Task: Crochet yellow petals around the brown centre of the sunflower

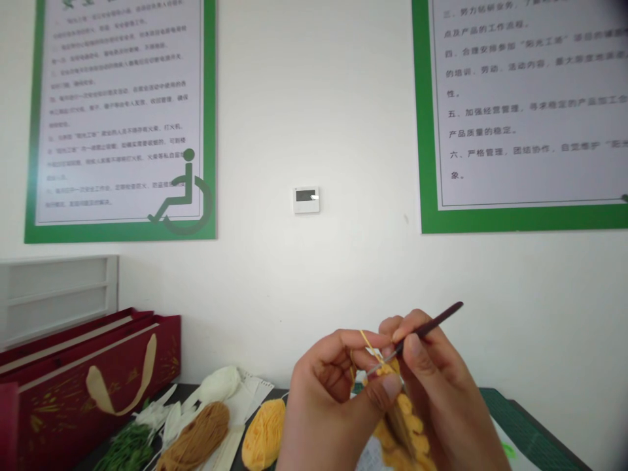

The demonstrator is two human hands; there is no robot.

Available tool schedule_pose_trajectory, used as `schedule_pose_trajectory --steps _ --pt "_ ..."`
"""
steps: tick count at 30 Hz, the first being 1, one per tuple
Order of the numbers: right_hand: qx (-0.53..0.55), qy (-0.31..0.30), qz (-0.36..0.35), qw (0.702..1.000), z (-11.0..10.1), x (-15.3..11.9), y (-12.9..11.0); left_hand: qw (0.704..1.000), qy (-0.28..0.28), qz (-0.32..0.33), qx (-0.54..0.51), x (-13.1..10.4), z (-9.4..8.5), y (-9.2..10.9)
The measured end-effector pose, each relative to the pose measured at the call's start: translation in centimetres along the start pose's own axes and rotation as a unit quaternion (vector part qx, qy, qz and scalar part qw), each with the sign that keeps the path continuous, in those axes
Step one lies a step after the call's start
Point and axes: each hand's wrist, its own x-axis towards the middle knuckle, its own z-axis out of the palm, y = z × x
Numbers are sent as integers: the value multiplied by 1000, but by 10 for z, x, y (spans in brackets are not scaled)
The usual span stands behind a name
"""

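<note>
My left hand [338, 392] pinches a yellow crocheted piece [406, 425] between thumb and fingers, with a strand of yellow yarn [371, 347] running over its index finger. In my right hand [436, 373] is a crochet hook [434, 322] with a dark handle, gripped like a pen. Its thin metal tip points left and meets the top edge of the yellow piece. Both hands are close together at the lower right of the head view. My fingers and palms hide part of the crocheted piece.
On the dark table lie a yellow yarn ball [263, 435], a brown yarn skein [199, 437], white yarn [220, 384] and green yarn [126, 448]. Dark red gift bags [98, 386] stand at the left. A green cutting mat [534, 435] lies at right. Behind is a wall with framed notices [118, 230].
</note>
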Motion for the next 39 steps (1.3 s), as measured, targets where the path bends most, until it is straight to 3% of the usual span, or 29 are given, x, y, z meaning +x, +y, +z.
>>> schedule_pose_trajectory --steps 6,17,29,39 --pt "-75 68 -46 994 15 -7 1 998 45 5 -38 -1 4 2" --pt "-153 -4 -141 978 -4 0 10 999 49 -8 -17 -5 2 6" --pt "-61 -45 -57 996 -15 6 7 999 40 -14 16 -6 1 8" --pt "-61 5 -38 997 -2 1 -3 1000 21 -20 4 -5 -4 11"
